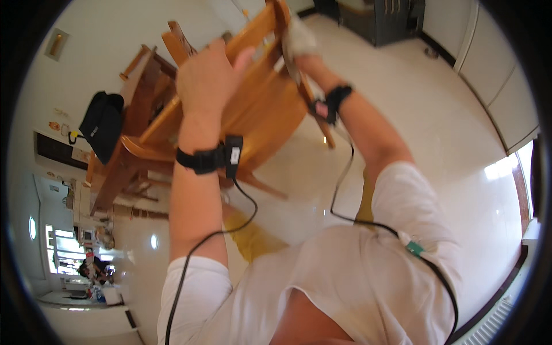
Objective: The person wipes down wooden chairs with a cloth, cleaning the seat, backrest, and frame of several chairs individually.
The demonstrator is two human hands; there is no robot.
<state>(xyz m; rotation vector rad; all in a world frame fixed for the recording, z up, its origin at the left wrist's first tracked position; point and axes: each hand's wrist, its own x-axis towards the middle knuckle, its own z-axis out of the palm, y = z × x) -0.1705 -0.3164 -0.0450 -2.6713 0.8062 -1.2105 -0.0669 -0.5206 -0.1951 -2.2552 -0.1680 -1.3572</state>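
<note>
A varnished wooden chair (pixel 267 112) stands before me, its slatted back, broad seat and splayed legs partly blurred. My left hand (pixel 205 79) is wrapped over a rail of the chair with the thumb sticking out; its fingertips are hidden behind the wood. On the other side, my right hand (pixel 308 64) holds a whitish cloth (pixel 300 38) against an upright of the chair's back. The cloth covers most of the fingers. Black straps with small cabled devices circle both wrists.
A dark wooden table (pixel 138 86) stands beyond the chair on the left, with a black cap (pixel 103 125) near it. A dark cabinet-like unit (pixel 375 21) is at the upper right, and pale cabinet doors (pixel 491 77) line the right. A person (pixel 95 269) is far off in another room.
</note>
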